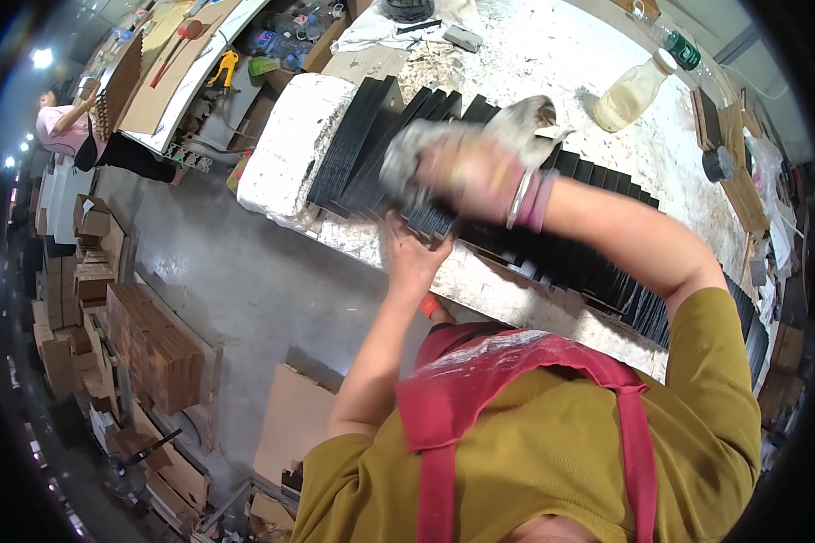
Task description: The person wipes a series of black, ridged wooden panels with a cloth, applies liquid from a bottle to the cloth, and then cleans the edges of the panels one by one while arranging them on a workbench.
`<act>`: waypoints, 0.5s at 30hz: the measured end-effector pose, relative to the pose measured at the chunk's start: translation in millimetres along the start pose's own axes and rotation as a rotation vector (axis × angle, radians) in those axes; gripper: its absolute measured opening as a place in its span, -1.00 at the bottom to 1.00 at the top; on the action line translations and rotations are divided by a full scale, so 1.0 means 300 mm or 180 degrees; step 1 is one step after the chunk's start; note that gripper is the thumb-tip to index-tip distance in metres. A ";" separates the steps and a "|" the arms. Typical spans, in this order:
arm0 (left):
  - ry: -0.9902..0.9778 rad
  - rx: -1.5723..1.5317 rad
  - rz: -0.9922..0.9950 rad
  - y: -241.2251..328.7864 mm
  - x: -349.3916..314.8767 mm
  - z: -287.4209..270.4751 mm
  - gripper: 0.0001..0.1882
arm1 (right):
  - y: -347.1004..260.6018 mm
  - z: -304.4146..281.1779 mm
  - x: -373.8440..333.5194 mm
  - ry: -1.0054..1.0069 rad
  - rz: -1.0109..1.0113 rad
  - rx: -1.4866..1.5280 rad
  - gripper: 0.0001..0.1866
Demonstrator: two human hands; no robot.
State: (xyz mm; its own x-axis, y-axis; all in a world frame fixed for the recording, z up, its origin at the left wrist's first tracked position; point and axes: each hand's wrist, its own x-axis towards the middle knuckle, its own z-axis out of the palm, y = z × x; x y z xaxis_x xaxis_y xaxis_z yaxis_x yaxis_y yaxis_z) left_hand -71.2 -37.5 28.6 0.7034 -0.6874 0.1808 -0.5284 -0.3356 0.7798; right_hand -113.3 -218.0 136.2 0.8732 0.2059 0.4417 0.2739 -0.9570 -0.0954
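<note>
A long row of thin black boards (362,154) stands on edge, leaning, along a white dusty workbench (534,54). My right hand (466,172) is blurred with motion and grips a grey rag (525,122), pressing it over the tops of the boards near the row's left part. My left hand (414,258) reaches up from below and holds the lower edge of one black board (430,220) at the bench's near edge. I wear an olive shirt and a red apron.
A white foam block (290,145) closes the row's left end. A cloudy plastic bottle (634,90) and a green-capped bottle (679,45) lie on the bench. Stacked wooden pieces (154,348) and cardboard (290,421) stand on the floor. Another person (63,127) works far left.
</note>
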 end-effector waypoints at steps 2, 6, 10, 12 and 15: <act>-0.0095 -0.0268 0.0304 -0.019 -0.012 -0.024 -0.19 | -0.168 -0.027 0.035 -0.0790 0.0035 0.0119 -0.83; 0.0133 0.0319 -0.0232 0.013 -0.003 -0.013 -0.03 | 0.044 -0.027 0.012 0.0016 0.0272 0.0144 -0.85; -0.0041 0.0185 -0.0169 0.031 -0.003 -0.032 -0.07 | -0.097 -0.030 0.012 0.0005 -0.0194 -0.0063 -0.84; -0.0001 -0.0544 0.0351 0.019 0.001 -0.045 -0.11 | -0.150 -0.044 0.025 -0.0659 -0.0023 0.0258 -0.83; 0.0343 0.0071 -0.0048 0.014 0.004 -0.023 -0.24 | 0.050 -0.018 -0.003 0.0402 0.0094 0.0176 -0.80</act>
State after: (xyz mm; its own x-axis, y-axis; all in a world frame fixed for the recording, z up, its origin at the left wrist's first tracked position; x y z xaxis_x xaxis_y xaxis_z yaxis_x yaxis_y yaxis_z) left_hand -69.1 -35.2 36.3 0.7577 -0.6094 0.2335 -0.5270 -0.3604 0.7696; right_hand -112.4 -233.6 139.2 0.8245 0.1472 0.5464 0.2737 -0.9489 -0.1574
